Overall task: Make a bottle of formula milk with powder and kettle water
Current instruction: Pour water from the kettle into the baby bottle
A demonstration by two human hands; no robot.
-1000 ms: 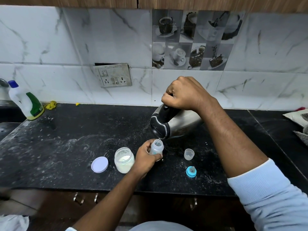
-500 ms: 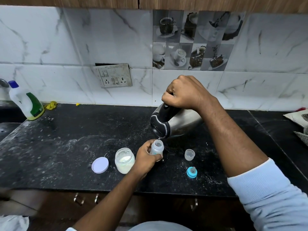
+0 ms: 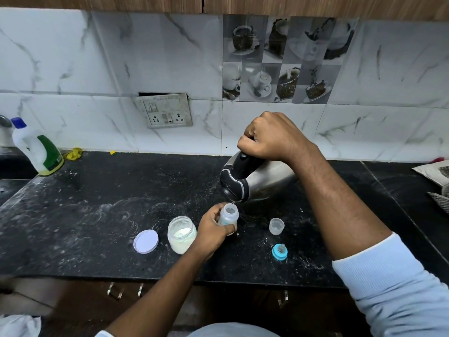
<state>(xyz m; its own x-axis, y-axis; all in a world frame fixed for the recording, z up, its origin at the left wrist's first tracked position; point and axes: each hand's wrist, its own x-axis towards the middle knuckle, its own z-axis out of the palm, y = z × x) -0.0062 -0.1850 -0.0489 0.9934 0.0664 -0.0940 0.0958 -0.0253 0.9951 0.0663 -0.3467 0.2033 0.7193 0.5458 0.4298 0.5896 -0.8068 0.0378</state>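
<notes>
My right hand (image 3: 272, 136) grips the black handle of a steel kettle (image 3: 267, 182), which is tipped far over to the left. Its spout hangs right above the open mouth of a small clear baby bottle (image 3: 228, 216), and a thin stream of water runs in. My left hand (image 3: 212, 231) grips the bottle upright on the black counter (image 3: 97, 215). Left of it stands an open jar of white powder (image 3: 182, 234), with its pale lid (image 3: 146, 241) lying flat beside it. The bottle's clear cap (image 3: 276, 225) and blue teat ring (image 3: 280, 251) lie to the right.
A white and green detergent bottle (image 3: 36, 148) stands at the back left by the sink edge. A socket plate (image 3: 167, 113) is set in the tiled wall. Folded cloth (image 3: 435, 173) lies at the far right. Spilled powder dusts the counter.
Almost nothing differs: the kettle stays tipped over the bottle and both hands keep their grips.
</notes>
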